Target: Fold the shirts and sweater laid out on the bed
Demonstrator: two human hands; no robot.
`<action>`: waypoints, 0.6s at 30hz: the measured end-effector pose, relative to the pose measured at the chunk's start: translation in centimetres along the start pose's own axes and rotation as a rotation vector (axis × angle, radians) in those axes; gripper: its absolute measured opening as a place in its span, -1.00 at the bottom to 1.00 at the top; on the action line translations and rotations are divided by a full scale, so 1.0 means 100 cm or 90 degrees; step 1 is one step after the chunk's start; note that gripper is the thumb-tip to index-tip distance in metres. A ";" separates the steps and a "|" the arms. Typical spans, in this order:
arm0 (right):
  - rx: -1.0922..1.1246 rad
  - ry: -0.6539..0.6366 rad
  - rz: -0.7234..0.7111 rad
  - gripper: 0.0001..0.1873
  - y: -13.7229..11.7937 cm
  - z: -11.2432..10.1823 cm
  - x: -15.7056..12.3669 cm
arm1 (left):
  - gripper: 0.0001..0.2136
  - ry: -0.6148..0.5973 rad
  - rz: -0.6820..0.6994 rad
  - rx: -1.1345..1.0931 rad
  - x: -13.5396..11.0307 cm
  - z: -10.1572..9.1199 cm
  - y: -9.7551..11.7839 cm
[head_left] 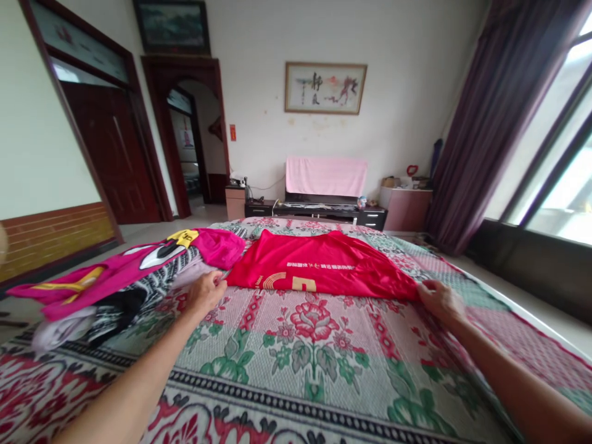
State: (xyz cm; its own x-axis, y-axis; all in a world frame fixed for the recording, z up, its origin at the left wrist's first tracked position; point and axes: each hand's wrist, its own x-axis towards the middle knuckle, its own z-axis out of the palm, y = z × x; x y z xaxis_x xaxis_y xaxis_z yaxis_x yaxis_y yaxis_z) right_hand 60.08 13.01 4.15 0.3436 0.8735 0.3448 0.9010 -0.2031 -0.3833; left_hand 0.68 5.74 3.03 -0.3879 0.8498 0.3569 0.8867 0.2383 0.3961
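Note:
A red shirt with white and gold print lies spread flat on the flowered bed cover. My left hand pinches the shirt's near left corner with its fingers closed. On the other side, my right hand grips the near right corner of the same shirt. Both arms reach forward across the bed.
A heap of clothes, pink, black-and-white and grey, lies on the bed's left side. Beyond the bed stand a low dark cabinet with a pink cloth, a doorway at the back left, and dark curtains beside the window on the right.

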 end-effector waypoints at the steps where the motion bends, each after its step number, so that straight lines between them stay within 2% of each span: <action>1: -0.007 -0.007 0.000 -0.50 0.005 0.002 -0.005 | -0.60 0.010 0.007 0.019 -0.004 0.001 0.001; 5: -0.022 0.015 0.013 -0.39 0.009 0.003 -0.015 | -0.62 0.041 0.067 0.060 -0.009 0.005 0.001; 8: -0.021 0.009 0.020 -0.39 0.005 -0.002 -0.021 | -0.62 0.035 0.103 0.043 -0.005 0.009 -0.004; 10: -0.018 0.006 0.018 -0.42 0.001 -0.005 -0.025 | -0.57 0.065 0.131 0.027 0.000 0.013 -0.009; 12: -0.014 -0.013 0.016 -0.45 -0.003 -0.007 -0.029 | -0.54 0.075 0.208 0.011 0.006 0.016 -0.015; 15: -0.030 -0.026 -0.014 -0.47 -0.007 -0.008 -0.032 | -0.61 0.008 0.249 -0.006 0.014 0.020 -0.021; 18: -0.046 -0.018 0.007 -0.48 -0.009 -0.007 -0.032 | -0.64 -0.034 0.247 -0.005 0.018 0.022 -0.024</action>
State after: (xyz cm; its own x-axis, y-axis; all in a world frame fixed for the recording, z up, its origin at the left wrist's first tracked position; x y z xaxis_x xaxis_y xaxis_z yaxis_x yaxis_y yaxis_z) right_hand 58.34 10.09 4.02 0.3471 0.8830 0.3161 0.9142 -0.2434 -0.3240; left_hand -1.53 7.71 0.82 -0.0099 0.8991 0.4377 0.9628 -0.1097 0.2470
